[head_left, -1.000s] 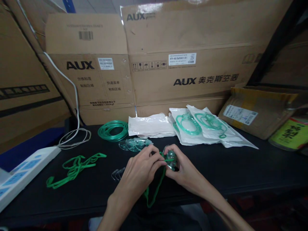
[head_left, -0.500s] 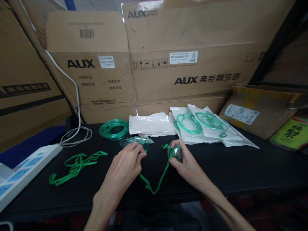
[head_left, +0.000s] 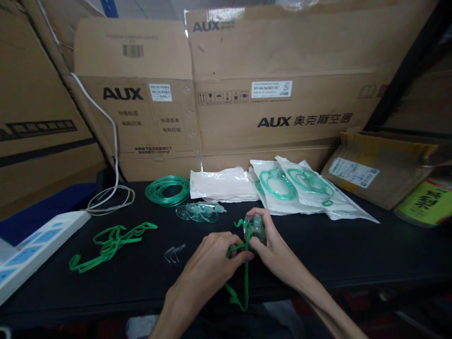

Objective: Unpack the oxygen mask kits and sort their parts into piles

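Clasped in my right hand point(head_left: 270, 242) is a clear oxygen mask point(head_left: 259, 225), partly covered by the fingers. A green elastic strap point(head_left: 246, 278) is attached to the mask and hangs down in a loop. My left hand point(head_left: 219, 256) pinches the other end of that strap close beside the mask. A short curl of strap sticks out at the mask's left side. Behind my left hand lie several more clear masks point(head_left: 201, 212). To its left are small clear bent strips point(head_left: 174, 253) and a tangle of loose green straps point(head_left: 113, 242).
Coiled green tubing point(head_left: 167, 190) and white pouches point(head_left: 224, 183) line the back, next to packed mask sets point(head_left: 277, 186). A white power strip point(head_left: 42, 247) lies at left. Cardboard boxes point(head_left: 226, 132) wall the back; a small carton point(head_left: 374, 169) and a yellow-green roll point(head_left: 427, 202) stand right.
My left hand has moved right and toward me, bringing the strap end up to the mask. The masks and clear strips it covered now show. My right hand keeps hold of the mask.
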